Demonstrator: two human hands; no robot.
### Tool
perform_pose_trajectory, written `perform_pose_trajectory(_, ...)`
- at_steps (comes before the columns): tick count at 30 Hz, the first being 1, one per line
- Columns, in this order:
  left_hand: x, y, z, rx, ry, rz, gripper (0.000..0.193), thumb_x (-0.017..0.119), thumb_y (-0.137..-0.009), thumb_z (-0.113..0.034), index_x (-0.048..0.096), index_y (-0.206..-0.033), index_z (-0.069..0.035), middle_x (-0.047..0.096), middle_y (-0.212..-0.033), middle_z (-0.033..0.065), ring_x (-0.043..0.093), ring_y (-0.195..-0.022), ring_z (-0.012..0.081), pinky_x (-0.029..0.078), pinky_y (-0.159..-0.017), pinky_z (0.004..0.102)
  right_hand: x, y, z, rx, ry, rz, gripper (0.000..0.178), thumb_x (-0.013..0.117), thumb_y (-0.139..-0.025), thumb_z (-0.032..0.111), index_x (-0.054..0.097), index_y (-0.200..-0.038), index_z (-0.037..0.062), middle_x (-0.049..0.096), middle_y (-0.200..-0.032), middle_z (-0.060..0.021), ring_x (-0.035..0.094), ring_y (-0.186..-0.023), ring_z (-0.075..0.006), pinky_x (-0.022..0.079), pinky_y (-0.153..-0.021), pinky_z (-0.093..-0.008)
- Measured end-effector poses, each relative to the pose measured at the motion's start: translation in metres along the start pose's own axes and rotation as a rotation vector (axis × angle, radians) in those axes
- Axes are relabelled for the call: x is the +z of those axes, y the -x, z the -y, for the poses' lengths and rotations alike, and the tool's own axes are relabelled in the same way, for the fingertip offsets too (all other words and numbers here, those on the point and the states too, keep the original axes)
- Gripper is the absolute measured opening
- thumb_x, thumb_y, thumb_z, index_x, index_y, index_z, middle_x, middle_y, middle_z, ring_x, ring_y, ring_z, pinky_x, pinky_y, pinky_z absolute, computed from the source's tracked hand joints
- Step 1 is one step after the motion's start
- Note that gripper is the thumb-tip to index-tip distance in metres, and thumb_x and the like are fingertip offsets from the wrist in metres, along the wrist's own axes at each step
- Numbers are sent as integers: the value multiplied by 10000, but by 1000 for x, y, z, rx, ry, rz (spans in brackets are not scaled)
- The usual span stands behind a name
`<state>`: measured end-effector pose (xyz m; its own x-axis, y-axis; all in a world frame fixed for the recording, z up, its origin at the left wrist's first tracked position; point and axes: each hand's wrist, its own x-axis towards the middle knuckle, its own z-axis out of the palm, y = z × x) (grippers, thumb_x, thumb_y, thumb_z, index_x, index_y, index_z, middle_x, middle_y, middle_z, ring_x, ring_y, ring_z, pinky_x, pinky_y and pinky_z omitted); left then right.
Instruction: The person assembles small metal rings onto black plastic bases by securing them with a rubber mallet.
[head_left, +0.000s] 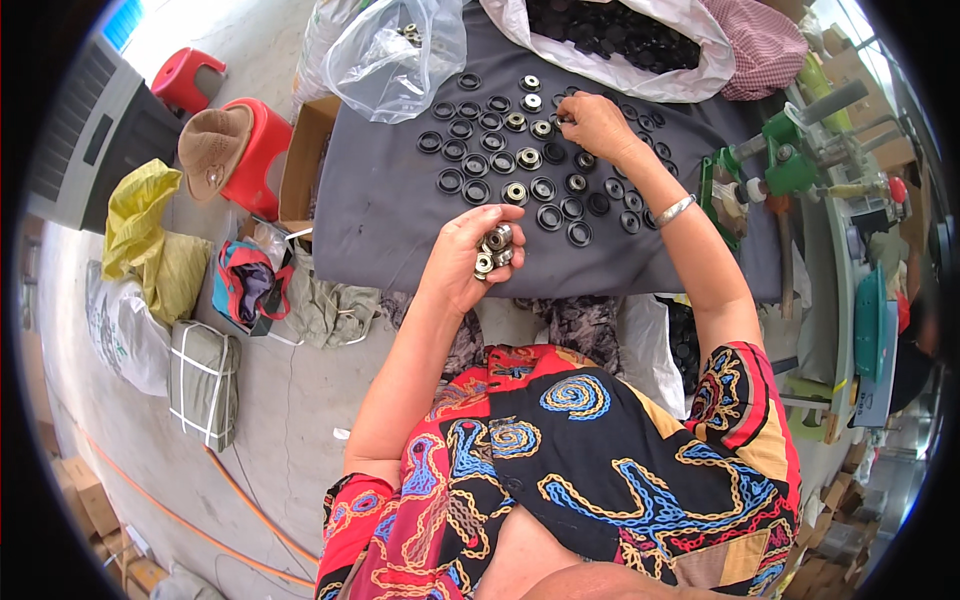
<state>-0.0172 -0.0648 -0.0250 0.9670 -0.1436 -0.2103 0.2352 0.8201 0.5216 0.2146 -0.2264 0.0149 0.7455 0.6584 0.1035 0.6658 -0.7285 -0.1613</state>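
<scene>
Past the patterned shirt (600, 450), cradle metal bearings (497, 242) in the half-curled left hand (462, 250) near the worktop's (380, 235) front edge, and seat each squarely on black rings (553, 153) toward the far edge with the right hand (597, 127), unclear in grip and contents.

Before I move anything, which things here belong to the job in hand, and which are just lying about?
Likely in use:
round metal pieces in the left hand, more on the cloth
black rings, with the right hand among them
clear bag holding metal pieces
white sack of black pieces

Apparently lying about:
hat
red stools
yellow sack
tied bundle
</scene>
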Motion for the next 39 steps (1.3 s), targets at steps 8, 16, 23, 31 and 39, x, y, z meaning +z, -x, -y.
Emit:
perform_pose_trajectory(8, 0, 5, 4, -7, 28, 7, 286, 493, -944, -192, 557, -1072, 55, 607, -784, 139, 594, -607, 216, 347, -360, 229, -2, -1, 4, 7, 15, 16, 204, 610, -725, 118, 683, -893, 30, 669, -885, -171, 637, -883, -340, 506, -788, -425)
perform_pose_trajectory(16, 2, -15, -1, -32, 82, -8, 442, 407, -983, -369, 564, -1029, 42, 612, -777, 143, 606, -598, 231, 353, -370, 246, -7, -1, -8, -62, 128, -22, 182, 601, -746, 117, 649, -895, 24, 633, -914, -167, 617, -890, -360, 505, -770, -448)
perform_pose_trajectory(23, -6, 6, -3, -56, 120, -107, 642, 394, -915, -577, 607, -1007, 22, 633, -773, 176, 636, -608, 316, 413, -387, 313, -33, 60, 114, -407, -206, -120, 213, 594, -834, 117, 596, -1023, 18, 586, -956, -170, 581, -837, -360, 468, -724, -449)
perform_pose_trajectory(31, 11, 3, 13, 0, 18, -201, 499, 413, -887, -639, 560, -773, -175, 530, -619, -7, 477, -473, 141, 321, -379, 276, -17, 103, 162, -448, -392, 39, 156, 645, -731, 10, 592, -877, -11, 550, -779, -133, 562, -658, -295, 451, -590, -386)
perform_pose_trajectory(39, 6, -3, 5, 11, -2, -185, 500, 412, -887, -639, 564, -779, -176, 534, -624, -1, 479, -467, 139, 315, -363, 274, -8, 92, 159, -476, -316, -11, 137, 641, -713, 4, 583, -837, -2, 543, -743, -139, 559, -645, -304, 446, -576, -393)
